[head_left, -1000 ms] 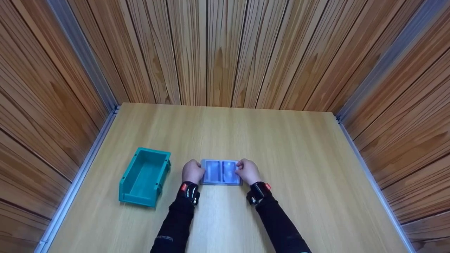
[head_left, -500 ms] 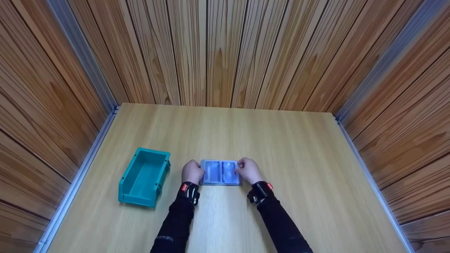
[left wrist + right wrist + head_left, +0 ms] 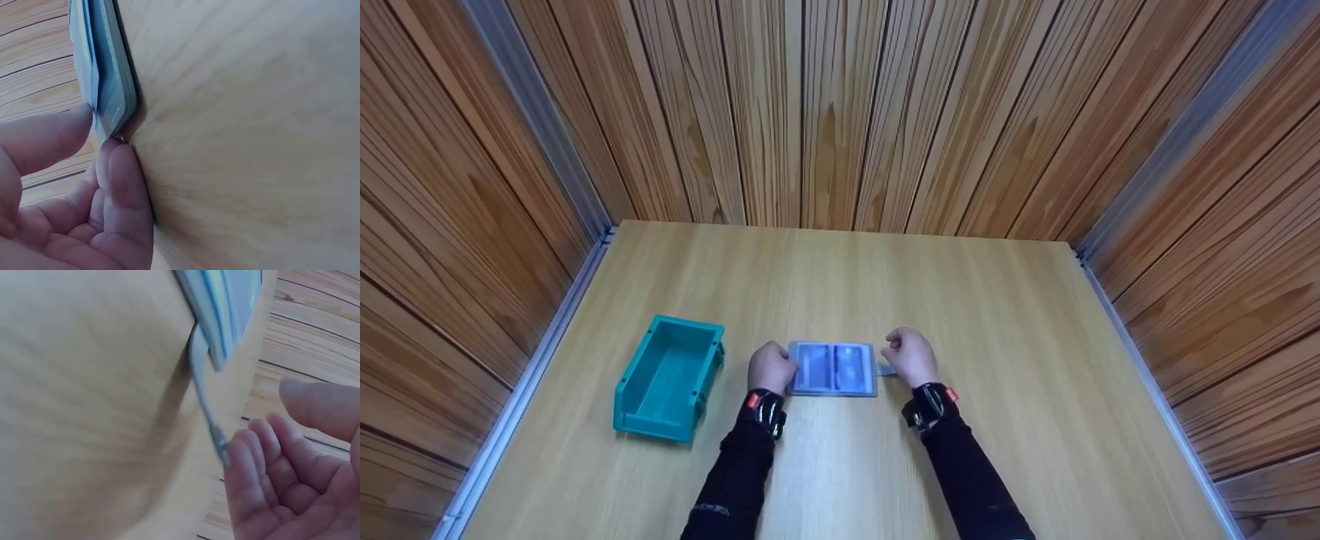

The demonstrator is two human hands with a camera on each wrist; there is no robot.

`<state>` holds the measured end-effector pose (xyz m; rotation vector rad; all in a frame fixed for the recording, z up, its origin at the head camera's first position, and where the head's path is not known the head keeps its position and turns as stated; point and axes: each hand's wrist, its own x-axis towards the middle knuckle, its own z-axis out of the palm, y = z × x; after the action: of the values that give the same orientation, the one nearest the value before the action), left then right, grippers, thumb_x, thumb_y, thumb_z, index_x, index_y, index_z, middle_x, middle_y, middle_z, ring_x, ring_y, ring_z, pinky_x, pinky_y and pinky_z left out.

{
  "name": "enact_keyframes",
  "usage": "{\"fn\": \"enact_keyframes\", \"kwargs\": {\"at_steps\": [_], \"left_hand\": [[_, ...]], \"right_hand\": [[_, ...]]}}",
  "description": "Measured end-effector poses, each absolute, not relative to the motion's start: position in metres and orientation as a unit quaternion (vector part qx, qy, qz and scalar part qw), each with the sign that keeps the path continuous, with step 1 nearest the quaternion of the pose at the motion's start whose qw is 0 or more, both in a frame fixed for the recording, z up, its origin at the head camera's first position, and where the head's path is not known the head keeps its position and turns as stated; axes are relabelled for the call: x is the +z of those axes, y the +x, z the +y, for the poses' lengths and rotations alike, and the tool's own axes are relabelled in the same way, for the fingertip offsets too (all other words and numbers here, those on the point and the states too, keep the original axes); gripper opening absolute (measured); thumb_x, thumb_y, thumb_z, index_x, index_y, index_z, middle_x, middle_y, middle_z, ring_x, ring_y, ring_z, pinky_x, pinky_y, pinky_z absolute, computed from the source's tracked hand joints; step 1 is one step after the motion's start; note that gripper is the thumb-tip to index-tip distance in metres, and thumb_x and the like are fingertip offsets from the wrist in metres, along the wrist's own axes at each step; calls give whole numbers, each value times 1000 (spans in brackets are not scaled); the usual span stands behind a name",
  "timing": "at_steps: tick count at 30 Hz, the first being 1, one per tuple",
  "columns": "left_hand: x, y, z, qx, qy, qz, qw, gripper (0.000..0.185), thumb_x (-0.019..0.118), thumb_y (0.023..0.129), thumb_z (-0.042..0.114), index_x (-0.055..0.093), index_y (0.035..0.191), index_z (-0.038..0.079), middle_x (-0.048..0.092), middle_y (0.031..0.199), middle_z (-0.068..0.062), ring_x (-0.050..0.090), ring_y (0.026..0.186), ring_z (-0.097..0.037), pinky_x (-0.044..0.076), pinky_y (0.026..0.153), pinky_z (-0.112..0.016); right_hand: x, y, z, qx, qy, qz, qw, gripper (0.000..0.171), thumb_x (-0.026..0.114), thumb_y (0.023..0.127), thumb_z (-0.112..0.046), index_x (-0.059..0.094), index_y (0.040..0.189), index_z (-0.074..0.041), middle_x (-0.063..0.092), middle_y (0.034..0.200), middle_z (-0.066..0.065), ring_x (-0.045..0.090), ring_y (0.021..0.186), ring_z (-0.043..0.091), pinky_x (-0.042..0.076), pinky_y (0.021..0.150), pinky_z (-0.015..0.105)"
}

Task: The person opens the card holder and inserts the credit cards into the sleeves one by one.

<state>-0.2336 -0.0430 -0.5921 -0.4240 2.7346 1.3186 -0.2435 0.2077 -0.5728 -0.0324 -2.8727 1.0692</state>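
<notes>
Flat on the table [image 3: 1005, 315], the blue-grey pack [image 3: 833, 369] lies widthwise between both hands: left hand [image 3: 771, 367] pinches its left edge, right hand [image 3: 911, 355], loosely curled, touches a thin strip [image 3: 203, 402] at its right edge.

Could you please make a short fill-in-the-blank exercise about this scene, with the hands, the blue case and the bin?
1. The teal bin stands on the wooden ____.
2. The bin lies on the person's ____ side of the blue case.
3. The ____ hand pinches the end of the case between thumb and fingers.
4. A thin grey flap sticks out from under the case beside the ____ hand.

Missing words: table; left; left; right
</notes>
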Motion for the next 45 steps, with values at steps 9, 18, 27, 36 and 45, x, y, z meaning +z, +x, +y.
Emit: {"fn": "enact_keyframes", "kwargs": {"at_steps": [9, 18, 27, 36, 45], "left_hand": [[-596, -233, -44, 426, -113, 898, 0, 16, 74, 74, 4, 67, 88, -2, 69, 90, -13, 64, 87, -32, 50, 79, -45], [-594, -233, -43, 428, -127, 894, 16, 14, 73, 77, 4, 66, 88, -1, 67, 89, -11, 62, 87, -30, 49, 79, -44], [-594, -233, -43, 426, -129, 895, 21, 16, 73, 77, 4, 66, 91, -1, 67, 91, -12, 62, 89, -30, 49, 81, -44], [-593, -233, -43, 425, -125, 896, 18, 17, 74, 76, 5, 67, 90, -1, 67, 90, -12, 62, 88, -30, 49, 79, -43], [-592, -234, -44, 420, -124, 898, 27, 14, 72, 75, 5, 66, 87, 0, 67, 87, -9, 62, 86, -29, 49, 78, -42]], "right_hand": [[-582, -237, 219, 325, -53, -944, -18, 15, 76, 83, -13, 66, 88, -3, 61, 80, 4, 57, 75, 21, 47, 71, 37], [-586, -233, 223, 317, -55, -947, -26, 13, 75, 82, -12, 65, 84, -4, 62, 79, 5, 56, 71, 21, 45, 67, 36], [-589, -232, 225, 324, -69, -943, -40, 12, 74, 83, -10, 63, 82, -4, 59, 75, 3, 54, 70, 20, 43, 64, 33], [-591, -233, 224, 300, -53, -952, -27, 10, 73, 79, -7, 63, 79, -5, 59, 74, 2, 54, 72, 22, 44, 69, 37], [-591, -233, 222, 288, -57, -955, -32, 10, 72, 80, -7, 62, 78, -5, 58, 74, 2, 53, 71, 22, 44, 68, 36]]}}
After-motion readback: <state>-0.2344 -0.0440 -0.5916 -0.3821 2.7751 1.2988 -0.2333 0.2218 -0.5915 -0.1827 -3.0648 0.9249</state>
